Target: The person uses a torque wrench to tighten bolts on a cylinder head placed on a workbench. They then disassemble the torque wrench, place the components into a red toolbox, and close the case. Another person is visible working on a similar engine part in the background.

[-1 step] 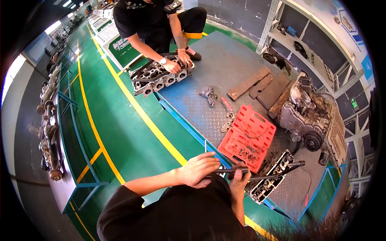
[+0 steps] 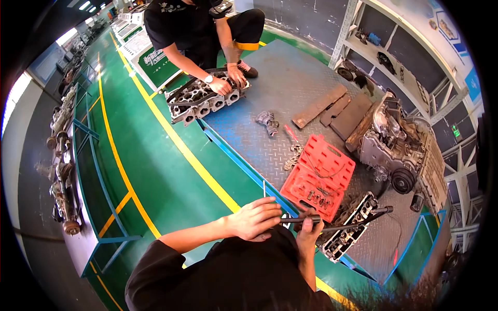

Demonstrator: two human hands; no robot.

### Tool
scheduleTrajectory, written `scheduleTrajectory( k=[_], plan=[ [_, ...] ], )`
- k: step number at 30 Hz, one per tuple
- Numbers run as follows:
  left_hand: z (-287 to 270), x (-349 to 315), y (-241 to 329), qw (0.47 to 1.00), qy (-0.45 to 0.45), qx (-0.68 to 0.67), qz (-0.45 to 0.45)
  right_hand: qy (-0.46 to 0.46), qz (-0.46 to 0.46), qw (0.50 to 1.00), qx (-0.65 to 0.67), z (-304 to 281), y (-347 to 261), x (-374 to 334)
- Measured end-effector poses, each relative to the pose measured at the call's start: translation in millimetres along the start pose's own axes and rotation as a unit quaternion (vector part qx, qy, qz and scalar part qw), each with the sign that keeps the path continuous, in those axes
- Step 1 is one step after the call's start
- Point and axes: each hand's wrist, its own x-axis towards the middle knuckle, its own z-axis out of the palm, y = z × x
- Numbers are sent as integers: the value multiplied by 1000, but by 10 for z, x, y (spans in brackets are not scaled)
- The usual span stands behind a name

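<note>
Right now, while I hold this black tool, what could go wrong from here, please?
The open red case sits near the edge of the platform, so a bump might spill its small metal pieces. The cylinder head under a co-worker's hands appears to jut past the platform and could tip. Your right hand holds the black tool near another cylinder head; a slip might knock it.

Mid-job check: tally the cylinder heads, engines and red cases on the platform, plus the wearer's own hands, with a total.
Cylinder heads: 2 (far head, near head)
Engine: 1
Red case: 1, open
Wearer's hands: 2 (left hand; right hand, gripping a black bar)
Total: 6
</note>
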Motion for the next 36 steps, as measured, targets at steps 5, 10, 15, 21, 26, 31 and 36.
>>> scheduleTrajectory(
  k=[5, 10, 15, 21, 26, 31, 36],
  plan=[
    [33, -53, -145, 997, 21, 46, 51, 34, 15, 998, 51, 188, -262, 60],
    [116, 171, 375, 755, 182, -418, -471, 39, 8, 999, -14, 136, -98, 67],
    [-327, 427, 311, 297, 114, -749, -581, 41, 17, 998, -39, 132, -204, 88],
    [-318, 380, 291, 465, 66, -668, -577, 41, -24, 998, -29, 89, -8, 50],
    [-68, 150, 280, 744, 141, -470, -454, 56, 15, 997, 44, 201, -140, -11],
    [-229, 58, 258, 923, 86, -322, -189, 71, 35, 995, 58, 258, -116, -47],
    [59, -120, 402, 971, 89, -131, -178, 43, 15, 998, 40, 326, -215, -19]
  ],
)
